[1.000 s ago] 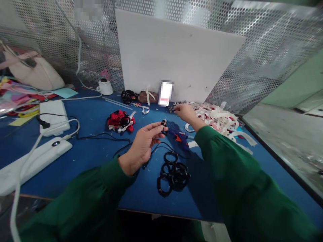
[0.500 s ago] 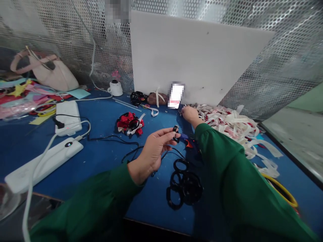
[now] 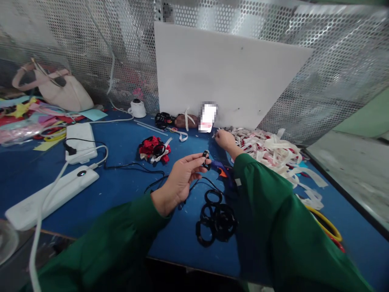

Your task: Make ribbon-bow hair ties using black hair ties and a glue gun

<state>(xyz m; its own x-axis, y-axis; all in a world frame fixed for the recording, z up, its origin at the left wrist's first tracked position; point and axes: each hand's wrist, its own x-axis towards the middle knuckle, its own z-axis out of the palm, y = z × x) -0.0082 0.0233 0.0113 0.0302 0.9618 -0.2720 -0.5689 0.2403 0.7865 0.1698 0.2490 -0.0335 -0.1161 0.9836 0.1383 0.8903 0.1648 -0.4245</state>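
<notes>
Head view: a reach seems to be in hand, the left end of the ribbon heap [image 3: 273, 152] being worked at by the right hand [image 3: 225, 140]. A black band [image 3: 208, 166] is pinched by the left hand [image 3: 180, 178] above the table [image 3: 124, 186], beside the glue gun [image 3: 223, 172]; more bands [image 3: 228, 211] are piled nearer the body. A fine pick seems called for, the band being held steady. The right arm is stretched forward and inward, its fingertips drawn together; whether anything is grasped there cannot be told.
</notes>
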